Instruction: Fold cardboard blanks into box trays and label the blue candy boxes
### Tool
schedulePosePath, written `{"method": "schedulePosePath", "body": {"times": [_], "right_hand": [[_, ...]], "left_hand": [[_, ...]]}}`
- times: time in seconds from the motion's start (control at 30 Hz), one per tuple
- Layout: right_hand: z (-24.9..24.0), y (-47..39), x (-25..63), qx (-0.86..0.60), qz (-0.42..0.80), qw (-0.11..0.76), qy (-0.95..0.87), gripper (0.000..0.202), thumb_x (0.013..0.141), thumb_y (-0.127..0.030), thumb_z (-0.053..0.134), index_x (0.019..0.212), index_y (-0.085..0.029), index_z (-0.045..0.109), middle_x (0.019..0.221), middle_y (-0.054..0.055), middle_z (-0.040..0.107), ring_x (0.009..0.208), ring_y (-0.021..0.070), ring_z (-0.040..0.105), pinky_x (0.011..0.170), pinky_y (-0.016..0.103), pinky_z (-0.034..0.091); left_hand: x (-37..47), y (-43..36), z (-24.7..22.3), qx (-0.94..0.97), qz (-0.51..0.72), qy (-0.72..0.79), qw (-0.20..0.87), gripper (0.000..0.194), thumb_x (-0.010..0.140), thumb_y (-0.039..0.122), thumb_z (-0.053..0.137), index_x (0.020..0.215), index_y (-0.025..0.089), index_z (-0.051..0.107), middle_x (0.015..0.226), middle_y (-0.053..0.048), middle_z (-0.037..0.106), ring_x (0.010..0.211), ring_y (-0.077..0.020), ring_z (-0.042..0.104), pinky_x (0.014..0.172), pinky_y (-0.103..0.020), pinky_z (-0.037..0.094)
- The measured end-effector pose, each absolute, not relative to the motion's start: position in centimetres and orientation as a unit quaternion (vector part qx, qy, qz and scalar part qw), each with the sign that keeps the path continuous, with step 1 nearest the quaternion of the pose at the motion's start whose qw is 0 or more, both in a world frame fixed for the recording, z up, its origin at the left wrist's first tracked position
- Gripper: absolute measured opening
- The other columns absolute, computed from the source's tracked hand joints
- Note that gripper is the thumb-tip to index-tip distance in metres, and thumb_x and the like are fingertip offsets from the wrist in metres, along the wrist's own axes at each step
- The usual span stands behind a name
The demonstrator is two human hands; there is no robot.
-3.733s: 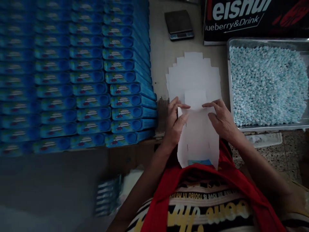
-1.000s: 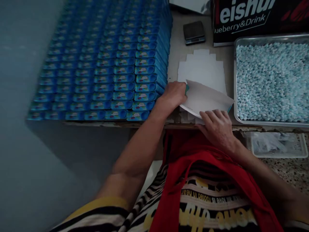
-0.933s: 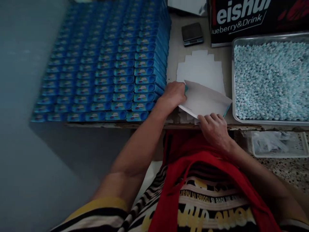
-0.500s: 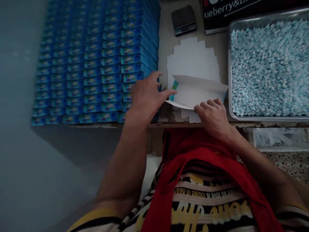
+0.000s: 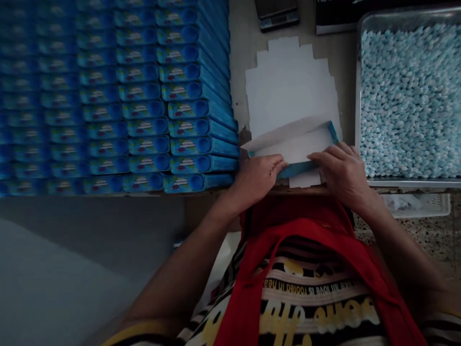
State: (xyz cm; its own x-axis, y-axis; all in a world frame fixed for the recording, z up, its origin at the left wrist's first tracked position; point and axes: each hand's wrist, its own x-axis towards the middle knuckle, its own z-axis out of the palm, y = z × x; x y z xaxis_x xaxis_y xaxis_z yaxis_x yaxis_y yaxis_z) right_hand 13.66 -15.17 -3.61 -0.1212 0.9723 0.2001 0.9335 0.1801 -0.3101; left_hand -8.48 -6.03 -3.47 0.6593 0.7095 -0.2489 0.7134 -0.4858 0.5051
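A part-folded carton (image 5: 302, 146), white inside and blue outside, lies near the table's front edge with its top side open. My left hand (image 5: 260, 177) pinches its near wall at the left. Closed on the right part of the same carton is my right hand (image 5: 342, 168), its thumb and finger on the near wall. Beneath and behind the carton lie flat white card blanks (image 5: 291, 89) with stepped edges. Left of my left hand stand rows of blue boxes (image 5: 189, 127) packed side by side.
A metal tray (image 5: 358, 110) full of pale blue and white pellets (image 5: 410, 101) is at the right. A small dark scale (image 5: 277, 13) sits at the back, beside a black box (image 5: 334, 19). Below the table at the right is a white basket (image 5: 441, 205).
My left hand has come down and right from the blue boxes onto the carton. The carton's near wall now stands up, showing blue. The view has shifted.
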Motion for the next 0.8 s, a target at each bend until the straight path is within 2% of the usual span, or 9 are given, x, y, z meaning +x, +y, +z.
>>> {"method": "schedulePosePath", "body": {"times": [0.07, 0.13, 0.2, 0.3, 0.43, 0.53, 0.6, 0.73, 0.8], "right_hand": [[-4.2, -14.7, 13.0, -0.674, 0.02, 0.181, -0.716, 0.034, 0.104, -0.017, 0.049, 0.13, -0.026, 0.069, 0.114, 0.011, 0.069, 0.11, 0.0289, 0.055, 0.093, 0.043, 0.04], [-4.9, -14.5, 12.6, -0.669, -0.007, 0.174, -0.722, 0.033, 0.105, -0.018, 0.049, 0.132, -0.025, 0.067, 0.12, 0.013, 0.067, 0.116, 0.0308, 0.054, 0.097, 0.046, 0.04], [-5.8, -15.1, 12.4, -0.627, -0.021, 0.164, -0.761, 0.028, 0.107, -0.022, 0.049, 0.128, -0.023, 0.067, 0.115, 0.012, 0.068, 0.113, 0.029, 0.055, 0.097, 0.044, 0.041], [-7.0, -16.6, 12.3, -0.591, -0.024, 0.157, -0.791, 0.029, 0.108, -0.031, 0.051, 0.13, -0.017, 0.065, 0.119, 0.013, 0.068, 0.116, 0.0285, 0.054, 0.099, 0.043, 0.043], [-7.7, -17.5, 11.9, -0.607, -0.004, 0.153, -0.78, 0.03, 0.108, -0.036, 0.055, 0.128, -0.017, 0.065, 0.13, 0.015, 0.065, 0.126, 0.03, 0.048, 0.104, 0.043, 0.04], [-7.7, -17.0, 11.5, -0.617, 0.017, 0.13, -0.776, 0.021, 0.107, -0.034, 0.056, 0.12, -0.021, 0.067, 0.126, 0.012, 0.066, 0.123, 0.0289, 0.048, 0.103, 0.042, 0.038], [-7.5, -16.6, 11.4, -0.627, 0.031, 0.111, -0.771, 0.019, 0.107, -0.036, 0.056, 0.115, -0.022, 0.066, 0.121, 0.011, 0.066, 0.119, 0.0287, 0.048, 0.101, 0.042, 0.036], [-6.6, -16.0, 11.5, -0.632, 0.05, 0.073, -0.77, 0.023, 0.11, -0.04, 0.05, 0.109, -0.022, 0.065, 0.109, 0.009, 0.066, 0.104, 0.0277, 0.048, 0.09, 0.041, 0.032], [-6.0, -15.7, 11.6, -0.63, 0.056, 0.051, -0.773, 0.032, 0.111, -0.047, 0.045, 0.109, -0.021, 0.064, 0.107, 0.01, 0.066, 0.101, 0.0285, 0.047, 0.085, 0.041, 0.03]], "left_hand": [[-8.1, -6.0, -3.7, 0.854, -0.01, 0.432, 0.289, 0.025, 0.107, 0.031, 0.051, 0.096, 0.02, 0.07, 0.083, -0.004, 0.07, 0.078, -0.0216, 0.063, 0.072, -0.032, 0.041], [-7.8, -6.8, -4.1, 0.863, 0.032, 0.446, 0.234, 0.017, 0.105, 0.027, 0.056, 0.11, 0.018, 0.07, 0.098, -0.008, 0.073, 0.091, -0.0246, 0.065, 0.078, -0.034, 0.044], [-7.7, -8.1, -4.6, 0.878, 0.072, 0.444, 0.163, 0.015, 0.104, 0.025, 0.058, 0.107, 0.018, 0.07, 0.103, -0.01, 0.072, 0.099, -0.0268, 0.064, 0.082, -0.036, 0.045], [-7.9, -9.9, -5.3, 0.891, 0.11, 0.431, 0.093, 0.024, 0.108, 0.025, 0.051, 0.095, 0.02, 0.07, 0.092, -0.009, 0.069, 0.092, -0.0264, 0.061, 0.081, -0.037, 0.045], [-7.9, -11.7, -6.2, 0.898, 0.129, 0.414, 0.08, 0.028, 0.11, 0.034, 0.047, 0.105, 0.02, 0.071, 0.097, -0.012, 0.068, 0.093, -0.0278, 0.059, 0.083, -0.041, 0.044], [-7.4, -12.8, -7.1, 0.9, 0.109, 0.416, 0.073, 0.029, 0.107, 0.036, 0.05, 0.12, 0.018, 0.069, 0.114, -0.018, 0.069, 0.107, -0.034, 0.058, 0.09, -0.047, 0.042], [-7.0, -13.2, -7.5, 0.9, 0.088, 0.422, 0.065, 0.03, 0.106, 0.038, 0.051, 0.123, 0.018, 0.067, 0.118, -0.019, 0.068, 0.11, -0.0359, 0.056, 0.091, -0.049, 0.041], [-6.9, -12.3, -7.2, 0.916, 0.034, 0.398, 0.042, 0.032, 0.106, 0.045, 0.051, 0.111, 0.018, 0.068, 0.103, -0.016, 0.068, 0.095, -0.0333, 0.056, 0.08, -0.046, 0.04], [-7.2, -11.4, -6.7, 0.926, 0.027, 0.373, 0.043, 0.03, 0.106, 0.042, 0.05, 0.105, 0.018, 0.068, 0.098, -0.015, 0.067, 0.09, -0.032, 0.055, 0.076, -0.044, 0.041]]}}
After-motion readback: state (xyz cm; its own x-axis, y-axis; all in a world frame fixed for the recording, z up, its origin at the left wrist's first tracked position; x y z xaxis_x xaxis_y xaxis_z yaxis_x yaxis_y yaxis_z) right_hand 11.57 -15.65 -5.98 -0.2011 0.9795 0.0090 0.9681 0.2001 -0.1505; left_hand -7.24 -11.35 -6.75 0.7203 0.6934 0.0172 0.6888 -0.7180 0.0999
